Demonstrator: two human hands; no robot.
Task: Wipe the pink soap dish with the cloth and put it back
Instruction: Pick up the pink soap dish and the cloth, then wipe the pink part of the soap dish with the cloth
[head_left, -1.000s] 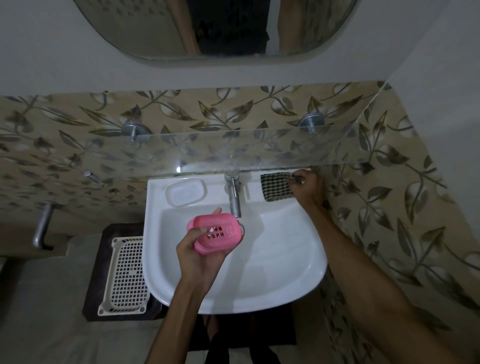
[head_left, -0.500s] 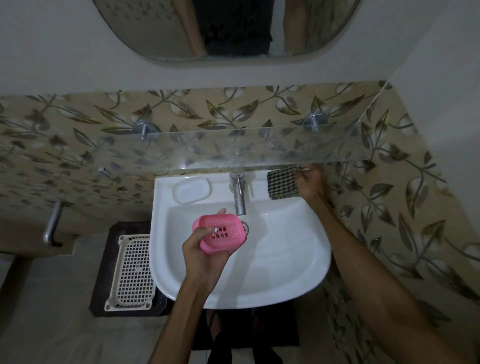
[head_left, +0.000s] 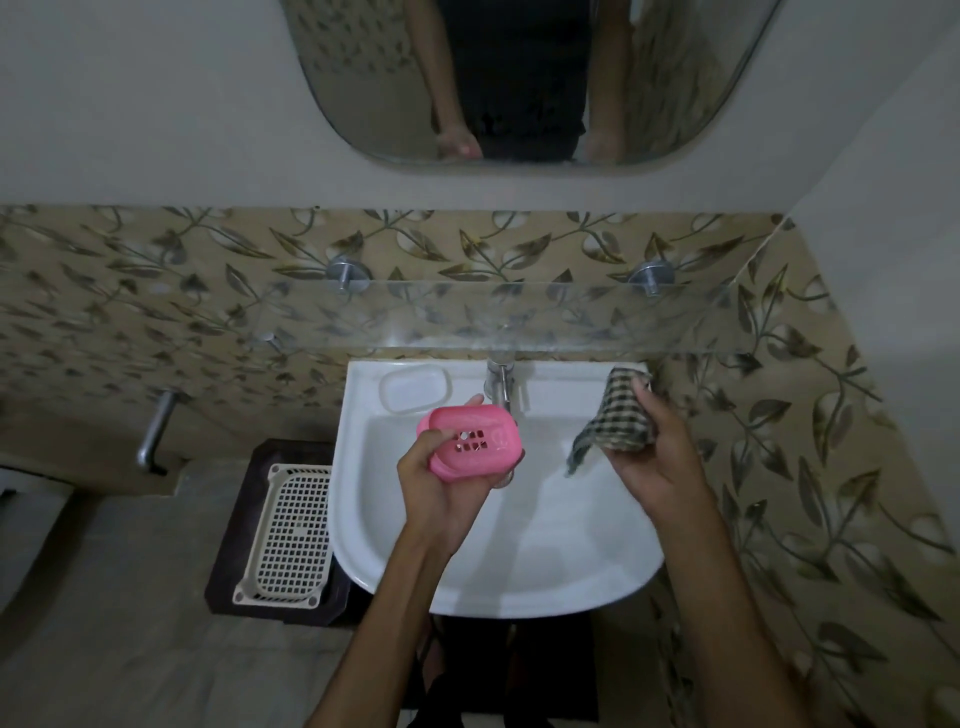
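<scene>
The left hand is closed around the pink soap dish, fingers wrapped over its near-left end and the thumb tip showing at its far edge, holding it tilted above the sink so the slotted bottom faces the camera. The right hand is pinched shut on the checked cloth, bunched between thumb and fingers, with one loose corner hanging down toward seven o'clock over the basin.

The dish is in the air, over the left half of the bowl, just in front of the tap. Its long axis runs roughly from nine to three o'clock, tipped slightly. From the cloth hand, the dish lies at about nine o'clock, near but not touching; open basin shows between the hanging corner and the dish's right end. The right hand is the one that has to close that gap, and the dish's free right end is the part nearest to it, so in my judgement the wipe would start there. Wiping has not begun.

At eleven o'clock from the dish, on the sink's back ledge, sits a moulded white soap recess, empty; this looks like the likely place for the dish to go back to, though that is a guess. A glass shelf overhangs the ledge, which could crowd a return.

No brand, label or writing can be read on the dish, cloth or sink.
</scene>
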